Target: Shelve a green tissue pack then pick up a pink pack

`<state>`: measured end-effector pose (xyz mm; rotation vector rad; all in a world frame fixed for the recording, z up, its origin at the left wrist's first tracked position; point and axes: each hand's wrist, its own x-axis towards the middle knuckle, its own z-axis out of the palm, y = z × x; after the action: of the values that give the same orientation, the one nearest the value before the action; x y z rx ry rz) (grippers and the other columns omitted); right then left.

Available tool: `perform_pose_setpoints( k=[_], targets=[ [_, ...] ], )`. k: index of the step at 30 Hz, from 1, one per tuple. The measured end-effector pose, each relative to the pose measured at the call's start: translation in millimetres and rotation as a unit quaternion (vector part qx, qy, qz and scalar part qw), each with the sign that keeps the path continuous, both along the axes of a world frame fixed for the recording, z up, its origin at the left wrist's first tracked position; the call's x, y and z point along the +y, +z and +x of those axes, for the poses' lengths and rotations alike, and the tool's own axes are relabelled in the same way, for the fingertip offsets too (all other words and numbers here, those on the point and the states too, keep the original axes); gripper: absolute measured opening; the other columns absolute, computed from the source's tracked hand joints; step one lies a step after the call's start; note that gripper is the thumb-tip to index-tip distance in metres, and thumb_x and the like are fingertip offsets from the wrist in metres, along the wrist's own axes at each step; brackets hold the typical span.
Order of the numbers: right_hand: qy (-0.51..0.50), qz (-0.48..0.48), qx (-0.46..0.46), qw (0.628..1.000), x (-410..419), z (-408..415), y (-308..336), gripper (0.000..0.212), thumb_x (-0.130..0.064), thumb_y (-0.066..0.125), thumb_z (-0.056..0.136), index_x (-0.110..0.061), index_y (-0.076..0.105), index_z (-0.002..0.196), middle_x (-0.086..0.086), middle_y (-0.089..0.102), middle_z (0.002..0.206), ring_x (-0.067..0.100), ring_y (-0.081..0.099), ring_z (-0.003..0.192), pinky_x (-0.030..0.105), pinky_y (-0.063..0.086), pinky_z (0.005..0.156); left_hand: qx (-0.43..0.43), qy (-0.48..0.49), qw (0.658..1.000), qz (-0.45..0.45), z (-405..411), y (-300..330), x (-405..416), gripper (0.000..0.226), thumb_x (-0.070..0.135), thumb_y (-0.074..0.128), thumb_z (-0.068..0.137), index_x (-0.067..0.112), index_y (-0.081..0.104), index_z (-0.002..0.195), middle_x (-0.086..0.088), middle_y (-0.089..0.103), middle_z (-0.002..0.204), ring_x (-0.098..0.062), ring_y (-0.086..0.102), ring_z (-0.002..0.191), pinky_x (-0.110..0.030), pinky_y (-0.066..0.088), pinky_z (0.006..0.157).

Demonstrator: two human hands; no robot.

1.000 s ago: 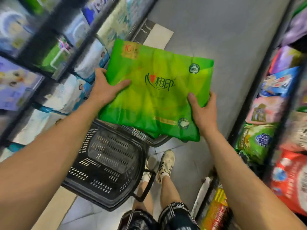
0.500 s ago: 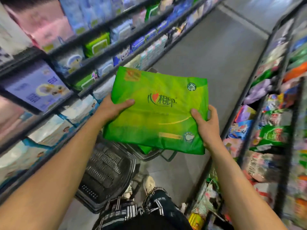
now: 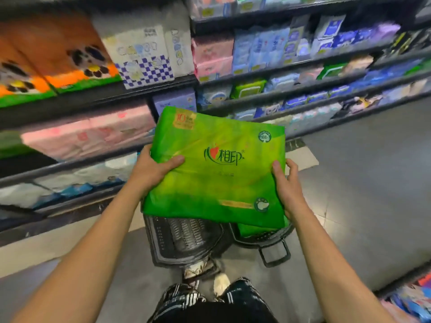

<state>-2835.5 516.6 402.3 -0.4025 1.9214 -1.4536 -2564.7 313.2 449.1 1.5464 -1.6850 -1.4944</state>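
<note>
I hold a large green pack of tissues (image 3: 217,173) flat in front of me with both hands. My left hand (image 3: 154,171) grips its left edge, thumb lying on top. My right hand (image 3: 288,190) grips its right edge, thumb on top and fingers curled beneath. Below the pack a black plastic shopping basket (image 3: 186,238) stands on the floor, and a second green pack (image 3: 254,229) shows inside it at the right.
Shelves (image 3: 256,73) stacked with pink, blue, white and orange tissue packs fill the left and far side. Grey floor (image 3: 373,183) opens to the right. Another shelf corner (image 3: 405,299) sits at the lower right. My feet (image 3: 210,276) stand just behind the basket.
My view has swung left toward the shelves. The green pack stays held in both hands at about the same height over the basket.
</note>
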Motion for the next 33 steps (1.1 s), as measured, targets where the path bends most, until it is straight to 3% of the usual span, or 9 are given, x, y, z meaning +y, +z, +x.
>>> perform_pose_setpoints(
  k=[3,9,15,19,22,24,26,29,33],
  targets=[
    [0.077,-0.001,-0.005,0.997,-27.5,22.1,0.1,0.059,-0.067,0.068,0.086,-0.034,0.047,0.13,0.003,0.062,0.129,0.02,0.066,0.111,0.046,0.056,0.097,-0.008,0.058,0.998,-0.005,51.4,13.5,15.4,0.079,0.047,0.095,0.065,0.025,0.049,0.126,-0.003,0.066,0.123,-0.019,0.066,0.101,-0.039,0.053,0.093],
    [0.231,-0.015,0.0,0.973,-90.6,95.2,10.6,0.05,-0.042,0.065,0.098,-0.023,0.043,0.138,0.007,0.063,0.127,0.016,0.068,0.095,0.038,0.058,0.083,0.003,0.216,0.976,-0.02,158.9,26.5,59.3,0.067,0.03,0.087,0.078,0.024,0.048,0.132,-0.001,0.062,0.118,-0.022,0.063,0.105,-0.037,0.05,0.093],
    [0.357,-0.05,0.008,0.933,-140.7,209.5,26.0,0.045,-0.033,0.069,0.096,-0.031,0.043,0.133,0.009,0.065,0.128,0.025,0.071,0.103,0.036,0.062,0.079,0.013,0.373,0.926,-0.05,261.8,28.2,115.0,0.074,0.038,0.092,0.073,0.02,0.051,0.131,-0.003,0.064,0.12,-0.017,0.065,0.097,-0.033,0.051,0.086],
    [0.44,-0.072,0.039,0.894,-160.6,291.1,32.1,0.06,-0.039,0.071,0.094,-0.026,0.042,0.145,0.007,0.061,0.137,0.02,0.068,0.105,0.032,0.06,0.084,0.01,0.452,0.89,-0.06,337.6,26.0,152.1,0.108,0.071,0.082,0.046,0.019,0.051,0.136,-0.001,0.067,0.122,-0.021,0.068,0.106,-0.042,0.054,0.093],
    [0.49,-0.064,0.044,0.868,-170.0,347.0,37.9,0.088,-0.066,0.075,0.08,-0.038,0.035,0.154,0.001,0.056,0.147,0.022,0.066,0.117,0.045,0.058,0.096,0.025,0.495,0.867,-0.056,387.8,24.0,171.8,0.098,0.075,0.077,0.057,0.02,0.052,0.134,-0.001,0.065,0.123,-0.021,0.067,0.106,-0.036,0.053,0.083],
    [0.514,-0.066,0.039,0.854,-175.2,383.1,42.6,0.079,-0.069,0.075,0.078,-0.045,0.044,0.146,-0.002,0.063,0.138,0.02,0.07,0.111,0.048,0.059,0.094,0.03,0.519,0.852,-0.061,422.4,21.9,178.4,0.079,0.061,0.078,0.079,0.016,0.052,0.138,-0.002,0.064,0.124,-0.023,0.065,0.105,-0.029,0.05,0.073],
    [0.526,-0.077,0.047,0.846,-178.1,419.9,50.7,0.061,-0.055,0.073,0.088,-0.04,0.05,0.143,-0.002,0.068,0.13,0.014,0.072,0.101,0.037,0.061,0.086,0.029,0.534,0.843,-0.068,457.8,20.2,181.4,0.073,0.052,0.077,0.086,0.015,0.051,0.143,-0.003,0.064,0.125,-0.023,0.064,0.107,-0.029,0.049,0.073],
    [0.527,-0.104,0.076,0.84,-185.6,469.4,63.3,0.057,-0.04,0.069,0.095,-0.025,0.051,0.147,-0.004,0.066,0.123,-0.009,0.065,0.083,0.007,0.05,0.061,0.046,0.537,0.839,-0.077,505.2,23.8,182.8,0.098,0.073,0.077,0.064,0.018,0.053,0.141,-0.001,0.067,0.124,-0.022,0.068,0.106,-0.04,0.055,0.087],
    [0.53,-0.123,0.064,0.837,-194.8,522.5,80.1,0.049,-0.041,0.07,0.094,-0.039,0.05,0.139,-0.01,0.068,0.116,-0.006,0.07,0.084,0.011,0.053,0.059,0.073,0.525,0.844,-0.081,556.8,33.5,171.0,0.09,0.071,0.078,0.071,0.02,0.052,0.139,-0.001,0.066,0.125,-0.023,0.067,0.107,-0.045,0.056,0.091]
  ],
)
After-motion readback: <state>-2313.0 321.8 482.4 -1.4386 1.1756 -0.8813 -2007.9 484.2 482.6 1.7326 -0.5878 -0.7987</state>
